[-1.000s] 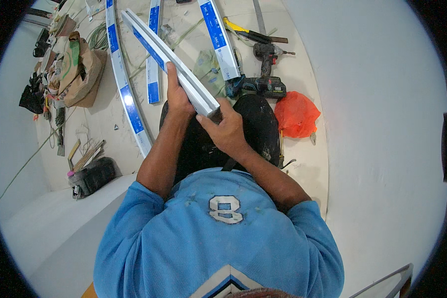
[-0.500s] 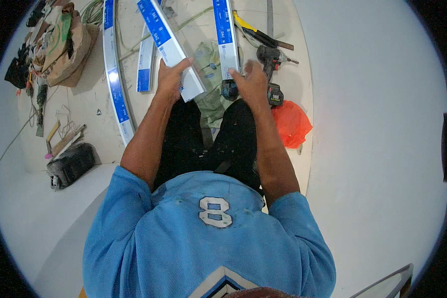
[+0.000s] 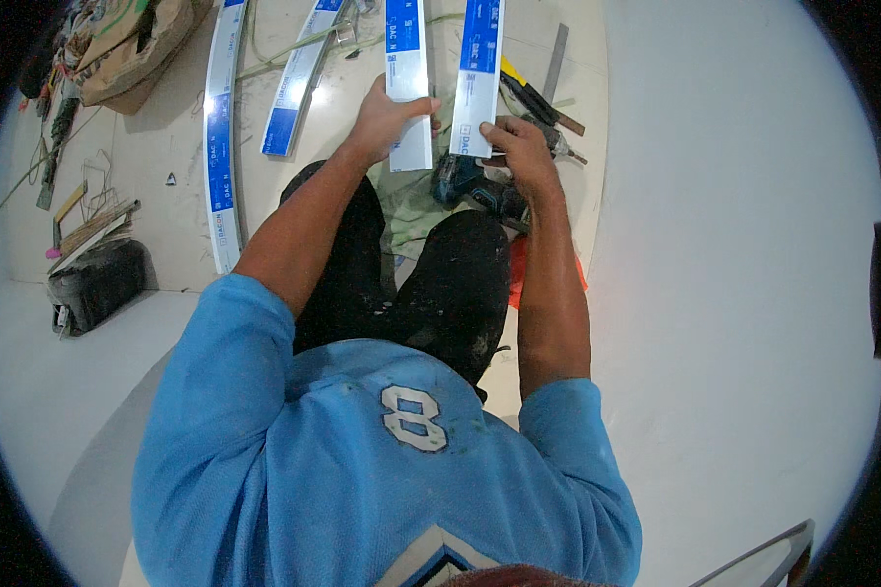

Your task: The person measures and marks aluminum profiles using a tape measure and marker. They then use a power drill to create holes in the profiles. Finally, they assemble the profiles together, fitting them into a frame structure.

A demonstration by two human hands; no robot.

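Observation:
My left hand [image 3: 390, 119] is closed round the near end of a long, flat profile strip [image 3: 407, 73] covered in white-and-blue film. A second strip of the same kind [image 3: 480, 73] is gripped near its end by my right hand [image 3: 524, 155], thumb on top. Both strips point away from me, side by side with a narrow gap between them, and their far ends run out of view. Below the right-hand strip lies a teal-and-black power tool [image 3: 455, 181], partly covered. A drill chuck [image 3: 566, 149] shows beyond my right hand.
Two more film-covered strips, a long one [image 3: 221, 147] and a shorter one [image 3: 299, 83], lie on the floor at left. A brown sack [image 3: 147, 68] and a black case [image 3: 98, 284] are farther left. A yellow-and-black tool [image 3: 529, 96] and red plastic [image 3: 519, 274] are at right.
My left hand has moved right and slightly up, swinging its slanted strip nearly parallel to the other. The right-hand strip has shifted right, and my right hand now grips it more firmly.

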